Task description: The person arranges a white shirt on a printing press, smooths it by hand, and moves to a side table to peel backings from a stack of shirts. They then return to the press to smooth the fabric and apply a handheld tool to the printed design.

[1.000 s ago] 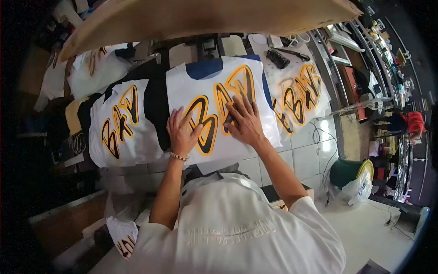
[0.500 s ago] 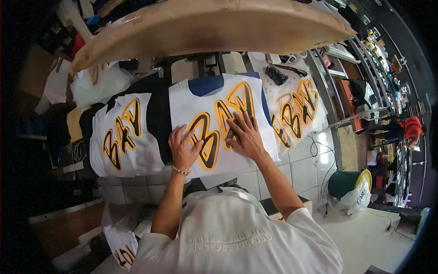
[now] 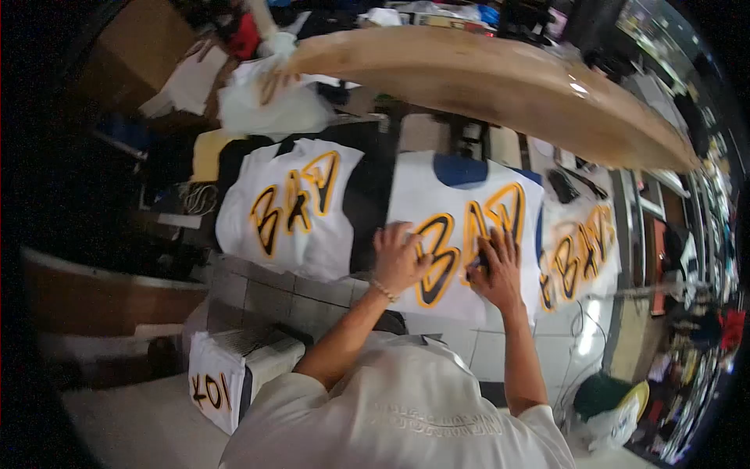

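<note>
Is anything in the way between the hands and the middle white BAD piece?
Nothing that I can see. The left hand and right hand are right on the white piece. The big brown curved thing is beyond its top edge, not between.

This looks like a small workshop for printed clothing. A white shirt (image 3: 414, 191) and a second shirt (image 3: 308, 250) to its left lie spread flat, both bearing the same black-and-orange lettering, with a lettered sheet (image 3: 582, 254) at right. Folded, lettered garments (image 3: 212, 383) sit near left. Cluttered racks (image 3: 715, 344) line the right, above a tiled floor (image 3: 269, 293).
</note>
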`<action>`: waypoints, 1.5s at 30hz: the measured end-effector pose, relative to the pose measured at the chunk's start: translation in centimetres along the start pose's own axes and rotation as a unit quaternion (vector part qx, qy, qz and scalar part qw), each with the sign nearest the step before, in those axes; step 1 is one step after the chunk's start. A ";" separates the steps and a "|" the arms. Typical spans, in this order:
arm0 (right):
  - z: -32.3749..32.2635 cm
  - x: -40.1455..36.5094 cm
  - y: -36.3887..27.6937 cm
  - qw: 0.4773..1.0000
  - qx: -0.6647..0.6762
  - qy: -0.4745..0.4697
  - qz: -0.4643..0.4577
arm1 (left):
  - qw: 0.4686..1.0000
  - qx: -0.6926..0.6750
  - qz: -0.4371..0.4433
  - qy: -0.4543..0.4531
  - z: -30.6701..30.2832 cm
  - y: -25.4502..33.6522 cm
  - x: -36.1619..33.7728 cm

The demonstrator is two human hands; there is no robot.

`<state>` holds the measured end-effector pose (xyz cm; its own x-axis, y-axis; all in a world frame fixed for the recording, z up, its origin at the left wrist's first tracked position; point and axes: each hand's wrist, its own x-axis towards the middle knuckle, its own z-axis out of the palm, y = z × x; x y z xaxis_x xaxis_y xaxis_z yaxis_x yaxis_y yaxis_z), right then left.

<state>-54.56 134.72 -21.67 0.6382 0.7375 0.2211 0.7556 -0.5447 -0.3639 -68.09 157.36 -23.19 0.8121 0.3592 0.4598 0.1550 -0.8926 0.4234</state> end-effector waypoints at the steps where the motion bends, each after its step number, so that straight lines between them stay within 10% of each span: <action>1: 0.0 0.1 -0.1 1.000 0.006 0.000 0.000 | 1.000 0.011 -0.002 -0.006 -0.2 0.2 0.2; 12: -1.5 2.5 -2.6 0.995 -0.028 -0.064 0.066 | 0.997 0.039 -0.023 0.062 -1.1 -10.6 5.4; 17: -1.2 2.9 -2.5 0.993 -0.028 -0.077 0.081 | 0.965 0.223 -0.115 -0.072 -2.2 -23.7 9.8; 22: -1.2 3.3 -3.1 0.985 -0.030 -0.117 0.125 | 0.971 -0.062 -0.136 -0.187 -1.0 -35.2 16.9; 24: -1.0 3.5 -3.3 0.983 -0.034 -0.121 0.136 | 0.811 -0.345 -0.434 -0.186 -3.4 -33.8 18.9; 27: -0.5 3.5 -3.3 0.981 -0.033 -0.115 0.154 | 0.743 -0.422 -0.481 -0.197 -3.2 -34.0 19.3; 29: -0.5 3.4 -3.5 0.980 -0.032 -0.105 0.167 | 0.753 -0.397 -0.473 -0.226 -4.7 -32.5 19.4; 30: -0.8 3.6 -3.7 0.980 -0.026 -0.109 0.163 | 0.847 -0.401 -0.281 -0.208 -2.0 -35.9 18.3; 33: -0.8 3.3 -4.0 0.982 -0.035 -0.100 0.154 | 0.907 -0.379 -0.010 -0.183 1.3 -39.6 18.4; 34: -0.6 3.3 -4.0 0.985 -0.048 -0.088 0.142 | 0.837 -0.435 -0.238 -0.229 1.2 -39.5 19.1; 39: -0.5 3.0 -3.8 0.986 -0.037 -0.078 0.145 | 0.599 -0.534 -0.528 -0.279 0.1 -39.0 20.2; 42: -0.2 2.7 -3.0 0.988 -0.028 -0.069 0.136 | 0.624 -0.488 -0.526 -0.310 2.2 -37.9 20.2; 44: -0.5 2.6 -3.1 0.985 -0.041 -0.082 0.149 | 0.870 -0.348 -0.287 -0.201 0.8 -31.7 19.0; 45: -0.4 2.6 -3.2 0.982 -0.051 -0.090 0.160 | 0.868 -0.372 -0.273 -0.182 0.8 -28.9 19.9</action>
<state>-55.29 138.26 -19.55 0.8156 0.5758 -0.0571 0.5374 -0.7904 -0.2942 -56.02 190.12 -26.89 0.8767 0.4428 -0.1878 0.2765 -0.1444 0.9501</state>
